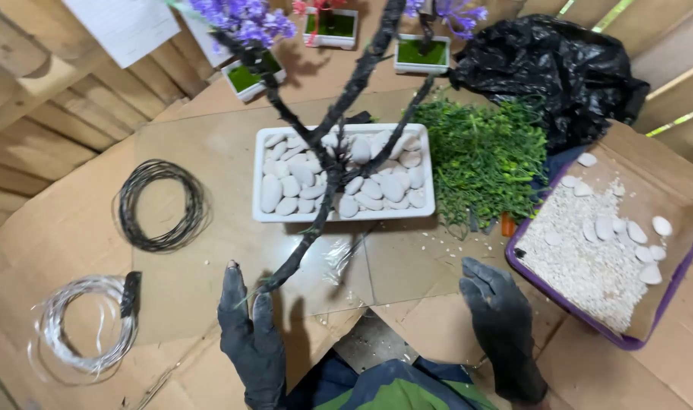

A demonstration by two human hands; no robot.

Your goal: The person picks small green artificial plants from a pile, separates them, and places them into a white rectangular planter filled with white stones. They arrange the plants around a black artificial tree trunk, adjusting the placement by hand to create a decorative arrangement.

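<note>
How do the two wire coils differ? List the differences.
The dark coil is black; the pale coil is silvery white. The dark coil lies farther from the person, left of the white tray; the pale coil lies nearer, left of the left hand. The pale coil has a dark wrap on one side; the dark coil shows none. Both lie flat on cardboard.

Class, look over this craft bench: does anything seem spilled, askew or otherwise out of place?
Small white grit lies scattered on the cardboard between the white stone-filled planter and the purple tray, outside both. The dark branch leans out over the planter's front rim.
</note>
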